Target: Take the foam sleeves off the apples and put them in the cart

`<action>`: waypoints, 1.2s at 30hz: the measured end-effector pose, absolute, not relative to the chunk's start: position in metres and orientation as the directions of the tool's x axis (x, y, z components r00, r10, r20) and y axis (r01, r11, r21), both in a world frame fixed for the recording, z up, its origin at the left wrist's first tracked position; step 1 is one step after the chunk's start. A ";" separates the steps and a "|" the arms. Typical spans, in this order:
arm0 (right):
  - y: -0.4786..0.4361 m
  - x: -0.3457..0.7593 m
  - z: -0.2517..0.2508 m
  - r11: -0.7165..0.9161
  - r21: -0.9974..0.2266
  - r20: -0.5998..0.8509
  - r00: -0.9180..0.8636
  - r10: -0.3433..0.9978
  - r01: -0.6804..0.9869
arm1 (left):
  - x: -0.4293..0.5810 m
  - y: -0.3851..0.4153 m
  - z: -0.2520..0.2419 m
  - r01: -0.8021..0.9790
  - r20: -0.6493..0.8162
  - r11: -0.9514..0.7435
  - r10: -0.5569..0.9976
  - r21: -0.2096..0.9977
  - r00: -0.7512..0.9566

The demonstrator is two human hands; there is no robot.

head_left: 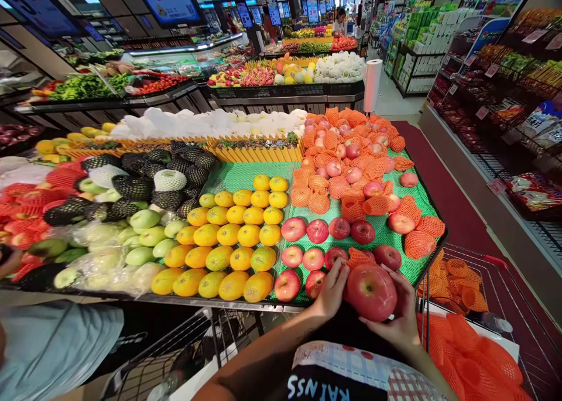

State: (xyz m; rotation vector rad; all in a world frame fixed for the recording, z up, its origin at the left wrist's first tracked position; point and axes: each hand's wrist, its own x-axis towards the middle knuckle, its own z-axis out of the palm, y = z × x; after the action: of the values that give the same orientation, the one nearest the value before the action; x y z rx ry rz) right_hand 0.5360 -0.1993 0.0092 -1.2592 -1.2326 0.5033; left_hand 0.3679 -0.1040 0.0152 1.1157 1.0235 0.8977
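Close in front of my body, a large red apple [371, 292] is held between both hands, its stem end facing me. My right hand [403, 308] curls round the apple's right side, the thumb beneath it. At the left side, my left hand [330, 291] has its fingers closed against the apple. An orange foam net [359, 257] shows behind the apple by my left fingertips; whether those fingers grip it is hidden. Bare red apples [317, 231] lie in rows on the green mat [302, 204] just beyond my hands. Netted apples [333, 137] are heaped farther back.
Oranges [228, 234] in rows, green fruit [144, 219] and black-netted fruit [132, 184] fill the display's left. A wire cart [496, 259] with orange nets [474, 354] stands at my right. A person in a light shirt [61, 348] is at my left. Snack shelves [500, 114] line the right.
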 end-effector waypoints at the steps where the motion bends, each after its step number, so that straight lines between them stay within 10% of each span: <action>1: -0.201 0.536 0.009 0.299 -0.896 0.409 0.345 0.845 0.328 | 0.365 -0.103 0.022 -0.020 -0.144 0.157 0.943 0.987 0.299; 25: -0.063 0.702 -0.002 -0.015 -0.385 0.093 0.055 0.994 0.923 | 0.318 -0.090 0.007 0.330 0.061 -0.191 0.928 0.925 0.366; 36: 0.016 0.715 -0.051 0.036 -0.419 0.012 -0.034 0.999 0.907 | 0.305 -0.085 0.003 0.364 0.042 -0.152 0.955 0.919 0.295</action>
State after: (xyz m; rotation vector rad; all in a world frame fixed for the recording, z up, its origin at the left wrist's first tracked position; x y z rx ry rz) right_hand 0.7154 0.0156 -0.0508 -1.9438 -2.0166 0.4307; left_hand 0.3053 -0.0848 0.0031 1.6895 1.2108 0.8498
